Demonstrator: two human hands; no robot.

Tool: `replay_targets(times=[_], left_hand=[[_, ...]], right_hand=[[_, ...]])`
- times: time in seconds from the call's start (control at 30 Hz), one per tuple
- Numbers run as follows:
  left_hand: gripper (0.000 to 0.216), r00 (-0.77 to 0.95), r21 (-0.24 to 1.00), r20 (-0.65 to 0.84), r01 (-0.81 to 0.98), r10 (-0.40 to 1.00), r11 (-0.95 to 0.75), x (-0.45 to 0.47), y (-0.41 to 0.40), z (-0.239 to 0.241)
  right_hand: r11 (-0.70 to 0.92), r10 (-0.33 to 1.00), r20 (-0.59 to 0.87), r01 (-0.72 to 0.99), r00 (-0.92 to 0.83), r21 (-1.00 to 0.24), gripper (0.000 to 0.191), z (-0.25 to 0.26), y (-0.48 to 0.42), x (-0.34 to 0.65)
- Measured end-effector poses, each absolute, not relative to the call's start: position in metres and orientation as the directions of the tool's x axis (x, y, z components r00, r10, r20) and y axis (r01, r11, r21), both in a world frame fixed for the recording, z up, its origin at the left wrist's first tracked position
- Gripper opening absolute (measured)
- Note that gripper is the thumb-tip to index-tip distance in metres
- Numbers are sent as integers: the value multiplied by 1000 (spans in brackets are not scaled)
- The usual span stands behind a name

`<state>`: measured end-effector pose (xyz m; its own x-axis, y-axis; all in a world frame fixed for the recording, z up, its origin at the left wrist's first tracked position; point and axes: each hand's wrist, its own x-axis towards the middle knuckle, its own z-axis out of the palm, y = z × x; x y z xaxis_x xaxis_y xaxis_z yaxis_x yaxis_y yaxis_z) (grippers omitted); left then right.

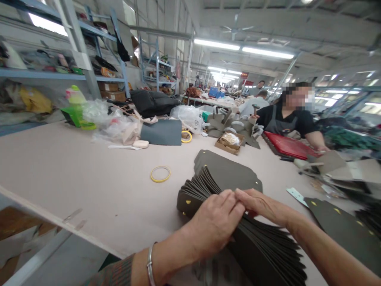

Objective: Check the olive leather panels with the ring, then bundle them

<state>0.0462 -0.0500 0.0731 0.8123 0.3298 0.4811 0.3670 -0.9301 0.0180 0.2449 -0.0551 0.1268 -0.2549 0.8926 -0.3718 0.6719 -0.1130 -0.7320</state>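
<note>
A fanned stack of dark olive leather pieces (253, 246) lies on the pink table (89, 178) in front of me. My left hand (216, 224), with a bangle at the wrist, rests on top of the stack with its fingers curled onto the upper pieces. My right hand (260, 204) meets it from the right, fingers pinched together at the same spot on the pieces. More flat olive pieces (226, 169) lie just behind the stack.
A yellow tape ring (160, 174) lies left of the stack. Plastic bags (113, 123), a grey panel (162, 132) and a box of small parts (229, 142) sit further back. A co-worker (290, 117) works at a red mat (287, 145). Shelves (74, 59) line the left.
</note>
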Motion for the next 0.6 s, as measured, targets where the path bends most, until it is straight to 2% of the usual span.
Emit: replay_targets(times=[0.1, 0.17, 0.23, 0.3, 0.37, 0.5, 0.6], left_hand=[[73, 826, 35, 426, 392, 368, -919, 53, -44, 72], [71, 834, 23, 399, 407, 382, -913, 58, -40, 74], [60, 839, 10, 390, 409, 380, -913, 63, -39, 76], [49, 846, 3, 383, 400, 371, -916, 66, -39, 79], [42, 851, -1, 371, 401, 372, -916, 68, -40, 80], [29, 858, -68, 391, 389, 334, -919, 71, -32, 76], [33, 855, -113, 460, 324, 240, -939, 69, -20, 72]], right_hand=[[-18, 895, -328, 709, -303, -705, 65, 133, -76, 258], [61, 907, -284, 764, -310, -642, 60, 136, -91, 257], [64, 942, -256, 866, -216, -495, 66, 135, -107, 249], [2, 975, -214, 958, -66, -287, 73, 131, -122, 236], [-27, 986, -164, 987, 1, -158, 59, 126, -129, 224], [7, 985, -170, 999, -15, -53, 47, 120, -121, 220], [23, 989, -148, 1000, -24, -9, 44, 121, -116, 229]])
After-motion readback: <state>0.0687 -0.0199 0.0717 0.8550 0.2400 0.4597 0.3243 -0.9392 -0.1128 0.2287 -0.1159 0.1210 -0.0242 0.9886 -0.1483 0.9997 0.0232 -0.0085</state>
